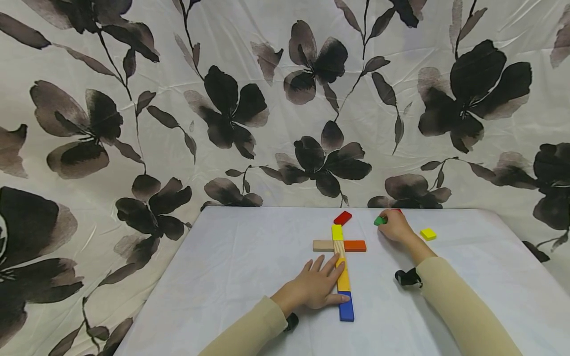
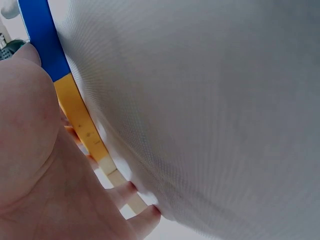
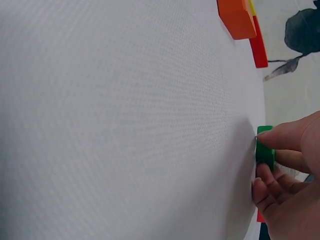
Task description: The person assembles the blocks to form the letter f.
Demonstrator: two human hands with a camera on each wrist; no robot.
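While my left hand [image 1: 317, 288] lies flat with fingers straight, it presses against the side of a long column of flat wooden blocks on the white cloth-covered surface [image 1: 231, 267]. Column, near end to far: blue rectangular block [image 1: 346, 307], orange-yellow block [image 1: 343, 280], pale natural-wood strip [image 1: 339, 246], small bright yellow block [image 1: 337, 232]. My thumb touches the blue block's edge; fingertips [image 2: 150, 212] reach the pale strip. Crossing the column: tan wooden block [image 1: 322, 245] on the left, orange wooden block [image 1: 355, 245] on the right, both touching the pale strip.

My right hand [image 1: 394, 226] sits farther back, to the right of the cross, fingers curled and pinching a small green wooden block [image 3: 264, 147] that rests on the surface. A sliver of red shows under that hand; I cannot tell what it is.

Red wooden block [image 1: 342, 218] lies tilted just beyond the column's far end. Small yellow square block [image 1: 428, 234] lies to the right of my right hand, apart from it. Black-flowered cloth [image 1: 231, 109] hangs behind.
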